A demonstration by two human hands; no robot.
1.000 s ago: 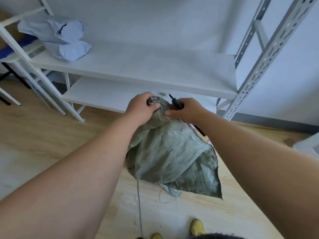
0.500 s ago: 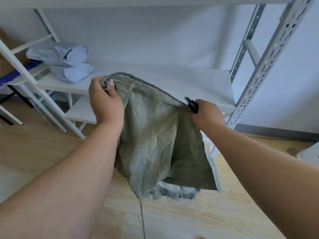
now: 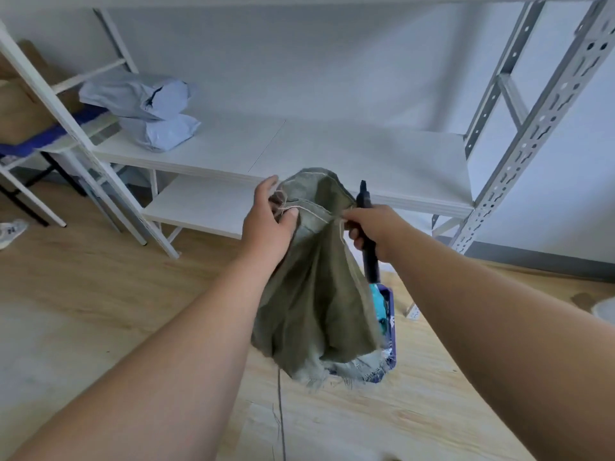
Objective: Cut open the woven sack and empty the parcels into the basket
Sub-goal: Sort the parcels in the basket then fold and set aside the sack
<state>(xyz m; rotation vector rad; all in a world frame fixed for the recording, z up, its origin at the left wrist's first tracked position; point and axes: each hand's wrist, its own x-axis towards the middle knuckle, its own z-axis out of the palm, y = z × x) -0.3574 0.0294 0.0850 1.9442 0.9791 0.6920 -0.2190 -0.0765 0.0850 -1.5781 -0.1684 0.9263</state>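
Observation:
A limp grey-green woven sack (image 3: 312,294) hangs upside down in front of me, its frayed open end at the bottom. My left hand (image 3: 268,224) grips the sewn seam at the top left. My right hand (image 3: 371,227) pinches the seam at the top right and also holds a black cutter (image 3: 367,227) upright in its fist. Below and behind the sack, a blue basket (image 3: 391,327) shows at its right edge, with a teal parcel (image 3: 379,304) inside; most of the basket is hidden by the sack.
A white metal shelf rack (image 3: 299,151) stands ahead, with two pale blue parcels (image 3: 149,111) on its left end. A perforated rack post (image 3: 532,128) rises at the right. A loose thread (image 3: 281,420) trails down over the wooden floor. A shoe (image 3: 10,229) lies far left.
My hands had spread the sack's top wide and high; now they have come closer together and lower, bunching the seam. The sack hangs limp over the basket.

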